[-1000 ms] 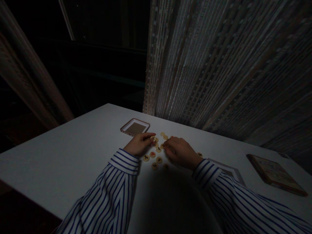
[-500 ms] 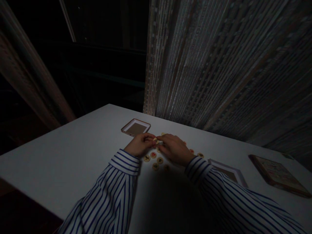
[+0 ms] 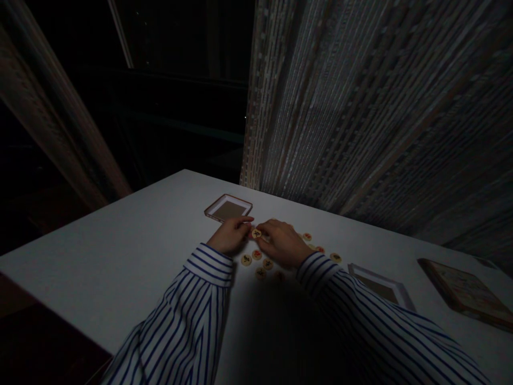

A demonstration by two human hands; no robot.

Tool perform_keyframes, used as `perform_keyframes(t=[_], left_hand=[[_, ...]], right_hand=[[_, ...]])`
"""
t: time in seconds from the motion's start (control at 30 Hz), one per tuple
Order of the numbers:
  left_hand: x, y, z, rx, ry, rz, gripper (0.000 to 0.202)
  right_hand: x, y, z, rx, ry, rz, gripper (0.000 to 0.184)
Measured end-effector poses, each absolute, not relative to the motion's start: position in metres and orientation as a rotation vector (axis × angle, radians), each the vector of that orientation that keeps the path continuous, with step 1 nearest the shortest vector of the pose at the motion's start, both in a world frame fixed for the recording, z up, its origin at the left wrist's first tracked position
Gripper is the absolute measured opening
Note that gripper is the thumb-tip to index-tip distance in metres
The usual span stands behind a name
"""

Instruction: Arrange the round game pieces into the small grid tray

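Round wooden game pieces (image 3: 262,263) with black or red marks lie scattered on a white table (image 3: 120,256). My left hand (image 3: 230,236) and my right hand (image 3: 282,244) meet over them, fingers curled. Together their fingertips pinch one pale piece with a black mark (image 3: 256,233), held just above the table. Several pieces lie below my hands, and a few more pieces (image 3: 320,247) lie to the right of my right hand. Both arms wear blue-striped white sleeves.
A shallow square tray (image 3: 228,208) sits just beyond my left hand. A white-framed box (image 3: 380,286) lies to the right by my right forearm, and a wooden board (image 3: 467,293) at the far right. A ribbed curtain hangs behind the table; the left background is dark.
My right hand slid left to meet my left hand, and both now pinch one piece together. Pieces formerly under my right hand show on the right. The view shifted slightly.
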State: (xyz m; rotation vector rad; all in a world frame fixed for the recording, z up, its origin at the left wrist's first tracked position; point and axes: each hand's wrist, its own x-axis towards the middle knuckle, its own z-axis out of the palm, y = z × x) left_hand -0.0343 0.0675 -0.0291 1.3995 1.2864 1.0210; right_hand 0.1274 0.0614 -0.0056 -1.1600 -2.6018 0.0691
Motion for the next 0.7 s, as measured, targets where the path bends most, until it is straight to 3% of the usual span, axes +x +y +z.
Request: perform_keyframes(t=[0.4,0.7], left_hand=[[-0.047,0.073,-0.031,1.7,1.59,1.341,0.03],[-0.046,0.072,-0.032,1.821,1.656,1.34,0.031]], right_hand=[[0.111,0.073,-0.016,-1.3,-2.682,0.134,0.028],[0.104,0.074,-0.013,-1.36,-2.761,0.141,0.033]])
